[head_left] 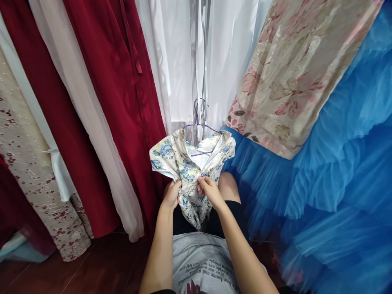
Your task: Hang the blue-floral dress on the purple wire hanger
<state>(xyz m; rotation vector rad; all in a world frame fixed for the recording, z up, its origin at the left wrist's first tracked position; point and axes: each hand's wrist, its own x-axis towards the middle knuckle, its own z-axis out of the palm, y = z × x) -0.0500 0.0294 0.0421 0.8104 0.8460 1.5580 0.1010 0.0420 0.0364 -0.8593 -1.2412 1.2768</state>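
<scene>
A cream blouse [187, 165] with blue and yellow flowers and a V-shaped neckline hangs on a thin purple hanger [197, 122]. The hanger's hook points up, in front of white cloth. My left hand [172, 195] is closed on the side of the blouse, its thumb on top of the fabric. With its fingers pinched together, my right hand [209, 188] grips the blouse's front just below the neckline. The lower part of the blouse bunches up between my forearms, over my lap.
Long dark red dresses [113, 81] and pale cloth hang to the left. White gowns [177, 53] hang straight ahead. At the right are a beige floral dress [284, 85] and a ruffled blue tulle gown [330, 183]. A light blue basin [30, 251] sits on the brown tiled floor [92, 265].
</scene>
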